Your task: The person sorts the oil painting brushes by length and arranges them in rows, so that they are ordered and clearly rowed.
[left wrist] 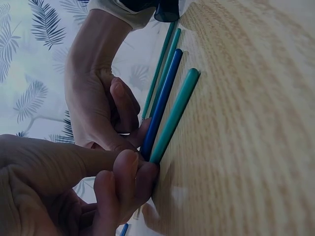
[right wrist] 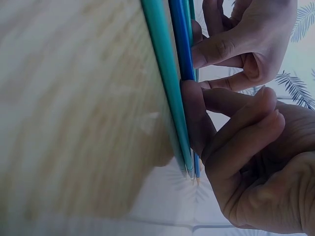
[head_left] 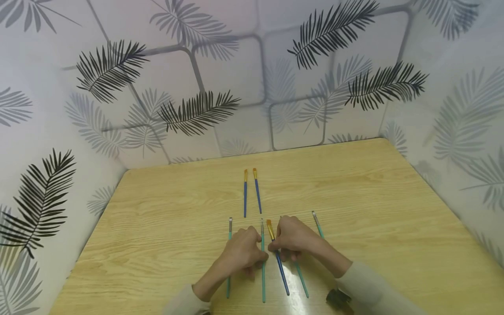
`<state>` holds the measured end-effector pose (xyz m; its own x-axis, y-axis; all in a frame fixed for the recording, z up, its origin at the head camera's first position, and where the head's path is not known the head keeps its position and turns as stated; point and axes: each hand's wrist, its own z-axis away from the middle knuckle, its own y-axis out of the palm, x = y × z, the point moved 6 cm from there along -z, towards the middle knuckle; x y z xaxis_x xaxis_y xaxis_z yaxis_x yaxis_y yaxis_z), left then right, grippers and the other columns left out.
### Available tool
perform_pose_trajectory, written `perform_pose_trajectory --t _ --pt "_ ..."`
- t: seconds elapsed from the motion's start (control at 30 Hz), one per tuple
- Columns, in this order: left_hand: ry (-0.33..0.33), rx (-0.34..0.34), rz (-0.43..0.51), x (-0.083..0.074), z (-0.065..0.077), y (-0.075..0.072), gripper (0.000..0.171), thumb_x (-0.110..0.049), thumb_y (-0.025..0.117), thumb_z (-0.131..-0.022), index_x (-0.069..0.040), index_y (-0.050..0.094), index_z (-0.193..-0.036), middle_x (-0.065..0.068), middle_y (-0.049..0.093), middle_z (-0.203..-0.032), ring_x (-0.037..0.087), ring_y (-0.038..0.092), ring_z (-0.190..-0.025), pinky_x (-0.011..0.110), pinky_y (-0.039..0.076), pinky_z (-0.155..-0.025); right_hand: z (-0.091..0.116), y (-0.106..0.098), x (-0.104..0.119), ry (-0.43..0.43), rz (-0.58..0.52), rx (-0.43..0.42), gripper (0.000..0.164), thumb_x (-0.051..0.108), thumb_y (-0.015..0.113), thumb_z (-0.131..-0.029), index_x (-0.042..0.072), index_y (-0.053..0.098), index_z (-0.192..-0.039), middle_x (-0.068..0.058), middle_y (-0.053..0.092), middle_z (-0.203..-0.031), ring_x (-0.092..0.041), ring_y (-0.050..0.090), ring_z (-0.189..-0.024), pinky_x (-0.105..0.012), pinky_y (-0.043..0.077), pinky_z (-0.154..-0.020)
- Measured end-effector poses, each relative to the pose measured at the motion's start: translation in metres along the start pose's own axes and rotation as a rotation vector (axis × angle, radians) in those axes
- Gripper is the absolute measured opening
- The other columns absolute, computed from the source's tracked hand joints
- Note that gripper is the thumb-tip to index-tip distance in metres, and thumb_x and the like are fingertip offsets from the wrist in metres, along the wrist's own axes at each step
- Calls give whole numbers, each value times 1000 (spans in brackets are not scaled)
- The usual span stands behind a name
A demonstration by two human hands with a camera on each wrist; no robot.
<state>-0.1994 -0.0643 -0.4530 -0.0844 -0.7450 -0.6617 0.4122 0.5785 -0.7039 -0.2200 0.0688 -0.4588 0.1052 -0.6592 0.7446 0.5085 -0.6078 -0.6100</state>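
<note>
My left hand (head_left: 245,250) pinches a slim teal paintbrush (head_left: 263,280) between thumb and fingers as it lies on the table. Just right of it, my right hand (head_left: 296,238) pinches a blue paintbrush (head_left: 281,269) below its gold ferrule, its orange bristles pointing away from me. Both hands nearly meet. In the left wrist view, the teal handle (left wrist: 177,113) and blue handle (left wrist: 165,98) lie side by side at the fingertips. Another teal paintbrush (head_left: 301,280) runs beneath my right hand, which hides its upper part. Left of these lies a teal paintbrush (head_left: 228,286), partly behind my left hand.
Two blue paintbrushes, one at left (head_left: 245,199) and one at right (head_left: 257,197), lie farther back on the wooden table (head_left: 165,227). A teal paintbrush (head_left: 316,221) is partly covered by my right arm. A dark object (head_left: 337,299) sits by the right sleeve. Leaf-patterned wall covering (head_left: 232,127) stands behind.
</note>
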Motion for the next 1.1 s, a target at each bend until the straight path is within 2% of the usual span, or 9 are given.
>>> perform_pose_trajectory --t 0.2,0.33,0.4,0.43,0.57,0.73,0.87,1.0,1.1 --pt "2 21 40 1 0 -2 48 2 71 -77 18 55 -119 7 64 -55 17 62 -36 27 53 -40 -2 -1 2 -28 28 -12 29 6 68 -82 3 64 -54 -5 62 -44 -6 47 -28 -19 40 -30" --pt "8 32 49 2 -1 -2 28 1 70 -76 11 63 -101 6 64 -53 17 62 -37 25 51 -38 -2 -1 1 -36 22 -13 27 3 65 -82 3 64 -55 -4 62 -45 -6 50 -29 -20 42 -31" --pt "5 31 53 4 -1 -3 28 -1 70 -76 10 64 -101 5 64 -53 17 63 -37 23 49 -37 -2 -2 0 -38 14 -13 27 4 64 -82 3 64 -55 -4 62 -45 -6 50 -30 -21 44 -32" --pt "5 33 56 4 -1 -3 29 -1 70 -77 10 65 -103 5 65 -52 17 63 -38 22 48 -37 -2 -2 -1 -42 6 -11 27 4 64 -82 3 64 -55 -4 63 -45 -6 50 -30 -21 44 -32" --pt "-12 34 65 8 2 -5 53 -4 70 -78 15 56 -126 4 65 -54 16 63 -37 21 46 -35 0 -3 -3 -28 -14 -7 25 7 64 -82 4 64 -58 -4 65 -48 -6 49 -30 -19 41 -32" --pt "-26 40 79 11 6 -12 54 -6 70 -80 13 53 -127 7 67 -56 15 62 -37 23 47 -35 0 -6 -5 -12 -27 -7 22 11 66 -84 5 65 -63 -3 67 -53 -5 48 -31 -16 37 -32" --pt "-6 48 90 13 8 -16 54 -6 71 -81 14 52 -128 8 67 -55 14 61 -36 23 48 -36 0 -11 -4 -33 -59 4 14 11 65 -88 7 70 -75 -4 69 -57 -4 47 -31 -14 36 -33" --pt "23 56 107 15 9 -18 55 -5 70 -81 17 51 -128 8 66 -53 12 59 -35 23 47 -35 1 -14 -3 -55 -96 20 11 10 64 -89 2 71 -90 -6 71 -60 -3 48 -32 -13 36 -34" --pt "20 58 121 18 10 -18 56 -5 70 -81 17 50 -128 8 66 -54 13 60 -35 24 49 -37 1 -16 -3 -58 -109 19 14 10 63 -89 -1 70 -95 -7 72 -62 -3 48 -32 -13 37 -35"
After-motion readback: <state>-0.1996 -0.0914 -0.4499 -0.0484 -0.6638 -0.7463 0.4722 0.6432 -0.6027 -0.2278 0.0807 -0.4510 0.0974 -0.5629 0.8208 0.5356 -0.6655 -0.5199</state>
